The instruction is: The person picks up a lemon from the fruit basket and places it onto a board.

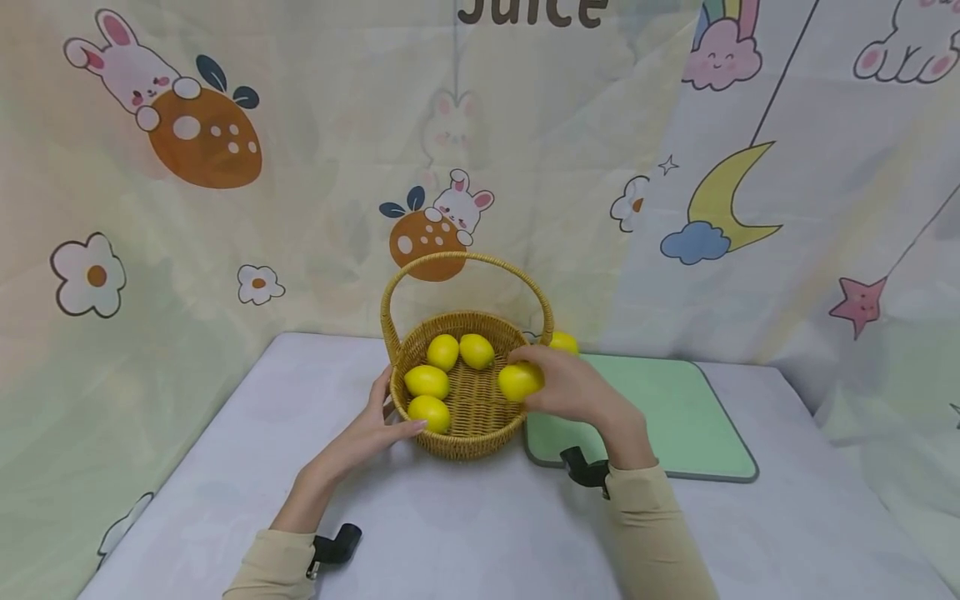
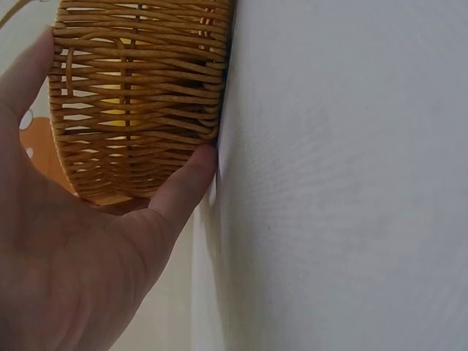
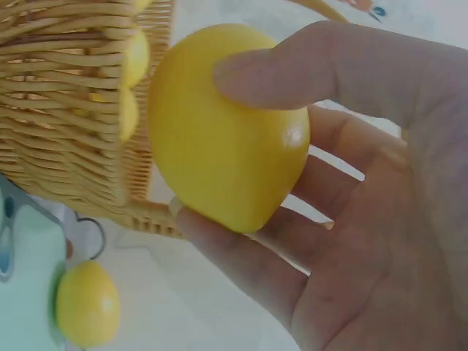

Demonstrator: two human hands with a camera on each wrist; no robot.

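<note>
A wicker basket (image 1: 459, 454) with a tall arched handle stands in the middle of the table. Several yellow lemons (image 1: 427, 382) lie along its left and back inside. My left hand (image 1: 375, 425) holds the basket's left side, thumb by the rim and a finger low on the woven wall (image 2: 139, 95), close to the tabletop. Between thumb and fingers, my right hand (image 1: 573, 387) grips another lemon (image 3: 227, 131) at the basket's right rim. Behind that hand, one more lemon (image 1: 564, 342) is partly hidden; the right wrist view shows this lemon (image 3: 88, 303) by the green board's edge.
A light green board (image 1: 660, 417) with a grey edge lies to the right of the basket on the white table (image 1: 480, 525). A printed cloth (image 1: 322, 208) with rabbits, flowers and a moon hangs right behind the table.
</note>
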